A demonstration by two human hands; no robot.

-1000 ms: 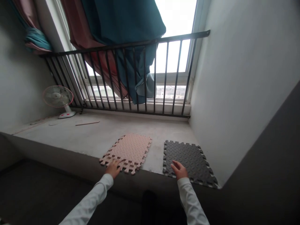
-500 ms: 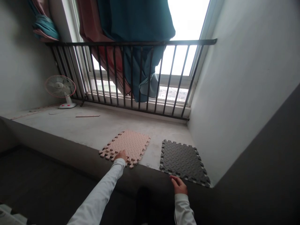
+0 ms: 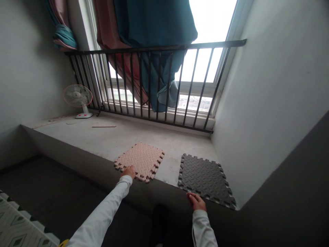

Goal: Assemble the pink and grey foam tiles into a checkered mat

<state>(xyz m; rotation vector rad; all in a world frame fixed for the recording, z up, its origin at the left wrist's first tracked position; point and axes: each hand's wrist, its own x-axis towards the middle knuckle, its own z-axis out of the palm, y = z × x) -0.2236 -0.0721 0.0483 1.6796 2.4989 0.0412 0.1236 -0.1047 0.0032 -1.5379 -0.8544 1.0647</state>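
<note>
A pink interlocking foam mat [image 3: 141,157] with a raised tread pattern lies on the ledge, its toothed front edge reaching the ledge's rim. Doubled teeth along its right side suggest a second pink mat beneath. My left hand [image 3: 128,171] has its fingers closed on that front edge; the thumb is hidden. To the right, a dark grey foam mat [image 3: 204,176] of the same kind lies flat against the side wall. Just in front of its near edge is my right hand [image 3: 197,201], fingers loosely bent and thumb a little apart, with nothing visible in it.
The pale ledge [image 3: 102,140] runs below a black metal railing [image 3: 154,120] and a window with hanging teal and pink curtains [image 3: 154,24]. A small fan [image 3: 78,97] and a thin pinkish strip [image 3: 104,126] are on the ledge. A patterned mat [image 3: 20,223] is at lower left.
My left hand has shifted left and slightly up along the pink mat's front edge, and that mat's stacked edges look more closely lined up. My right hand has barely moved. The view has turned slightly left.
</note>
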